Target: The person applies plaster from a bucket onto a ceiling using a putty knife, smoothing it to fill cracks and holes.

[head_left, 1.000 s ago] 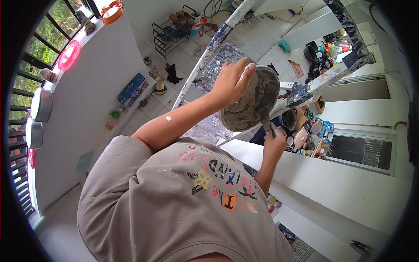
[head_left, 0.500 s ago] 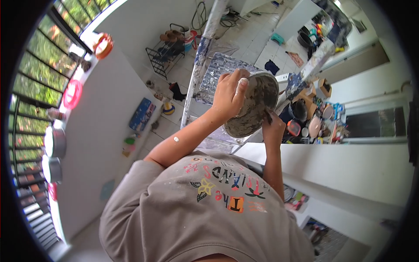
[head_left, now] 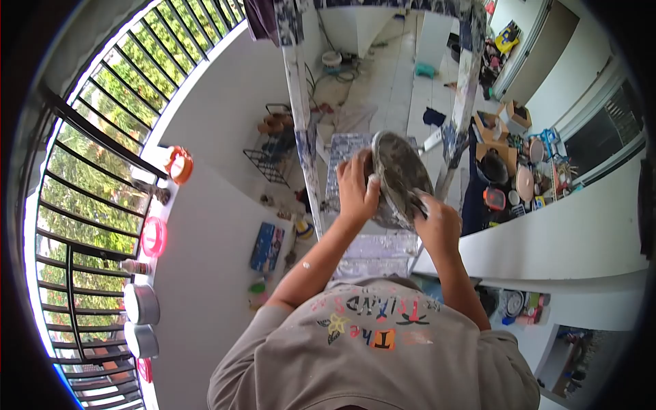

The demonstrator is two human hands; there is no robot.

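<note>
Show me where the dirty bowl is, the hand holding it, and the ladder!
bowl (head_left: 400,174), head view, on its grey smeared inside face.
left hand (head_left: 357,188), head view, on the back of the hand gripping the bowl's edge.
ladder (head_left: 298,109), head view, on its paint-spattered left rail.

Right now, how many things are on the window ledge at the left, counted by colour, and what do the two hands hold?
Orange ring: 1
Pink round lid: 1
Grey round tins: 2
Small bottle: 1
Total on the ledge: 5
Held things: 2, the bowl in the left hand and a small tool in the right hand.
</note>
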